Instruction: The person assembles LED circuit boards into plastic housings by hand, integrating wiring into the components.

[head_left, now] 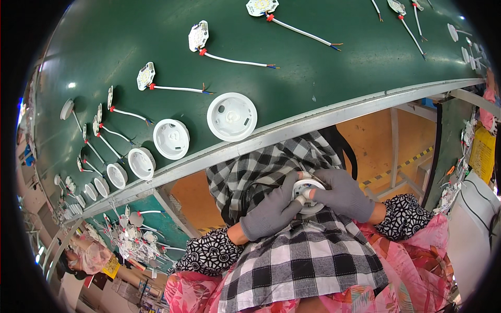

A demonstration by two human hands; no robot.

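Over my lap, both grey-gloved hands hold a small white round light housing (313, 209), its hollow side facing up. My left hand (269, 213) is closed around its left side, and my right hand (345, 197) grips it from the right. The bare thumb tips press inside the housing, hiding part of what lies in it. Beyond my hands, a white cup-shaped housing (232, 124) rests on the green work surface (334, 78) by its edge. Another white housing (171, 139) sits to its left. Farther back lies an LED board (198, 36) with a white cable and red collar.
A metal rail (292, 129) edges the green surface in front of me. Several more boards and housings line its left end. A heap of wired parts (136, 232) lies on a lower green surface at left. Another person (88, 255) sits at far left.
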